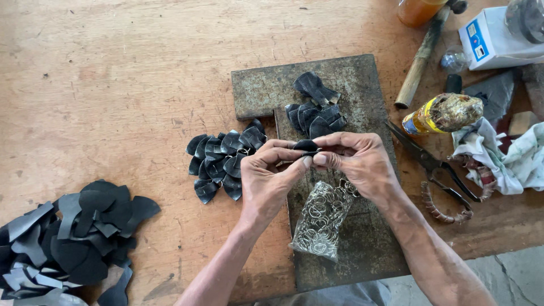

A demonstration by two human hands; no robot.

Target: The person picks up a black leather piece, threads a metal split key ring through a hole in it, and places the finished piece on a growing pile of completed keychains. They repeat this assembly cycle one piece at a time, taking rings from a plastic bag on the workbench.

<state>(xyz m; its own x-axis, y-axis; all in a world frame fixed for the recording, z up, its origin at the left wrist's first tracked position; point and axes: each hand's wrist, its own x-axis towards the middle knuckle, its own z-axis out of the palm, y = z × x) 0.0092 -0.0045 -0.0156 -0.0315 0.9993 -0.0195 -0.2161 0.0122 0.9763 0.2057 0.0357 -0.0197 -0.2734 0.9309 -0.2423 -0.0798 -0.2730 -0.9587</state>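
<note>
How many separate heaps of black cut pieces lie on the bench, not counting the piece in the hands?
3: a loose heap at the bench's left edge, partly cut off by the frame; a linked cluster left of the left hand; a smaller cluster on the metal plate above both hands.

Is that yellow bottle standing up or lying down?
Lying down. The yellow bottle rests on its side on the wooden table, right of the metal plate, beside the pliers.

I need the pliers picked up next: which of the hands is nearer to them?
The right hand is nearer: the pliers lie just to its right on the table. The left hand is farther, on the other side of the right hand.
</note>
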